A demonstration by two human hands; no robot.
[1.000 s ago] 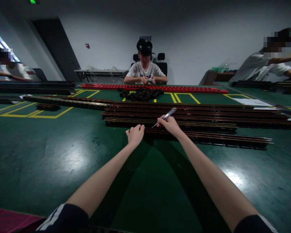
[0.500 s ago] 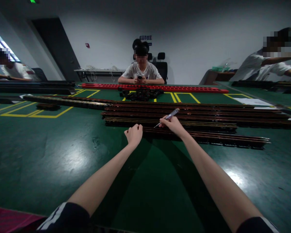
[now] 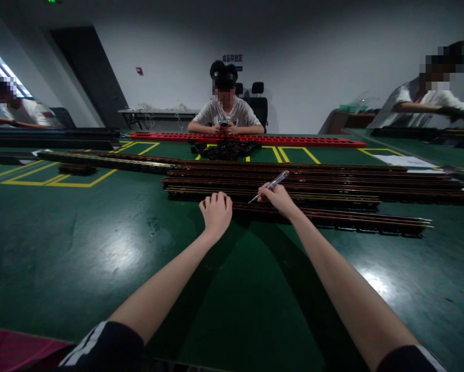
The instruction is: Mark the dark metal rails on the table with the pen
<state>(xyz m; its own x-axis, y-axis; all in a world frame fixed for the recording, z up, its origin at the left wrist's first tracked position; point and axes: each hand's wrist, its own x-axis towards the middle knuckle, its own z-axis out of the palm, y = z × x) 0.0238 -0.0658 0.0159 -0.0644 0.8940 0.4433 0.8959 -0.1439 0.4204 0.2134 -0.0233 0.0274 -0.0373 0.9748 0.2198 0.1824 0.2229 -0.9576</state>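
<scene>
My right hand [image 3: 277,199] is closed around a slim screwdriver [image 3: 278,180] with a clear handle. Its thin metal shaft slants down to the left, with the tip close above the nearest long dark strip [image 3: 371,221]. At the left end of that strip, my left hand [image 3: 217,213] is curled with the fingers bent over it; the fingertips are hidden. Just behind both hands lies a bundle of similar long dark strips [image 3: 332,187] with thin copper-coloured edges, running side by side across the green table [image 3: 139,289].
Farther back are a heap of small black parts [image 3: 226,149] and a long red slotted rack [image 3: 301,140]. A person [image 3: 226,114] sits opposite holding a small object. Other people work at far left and right. More dark strips [image 3: 49,139] lie at left.
My left hand has shifted slightly right, and its fingers show more spread over the strip. My right hand and the screwdriver have moved a little right. The person at right has lowered an arm.
</scene>
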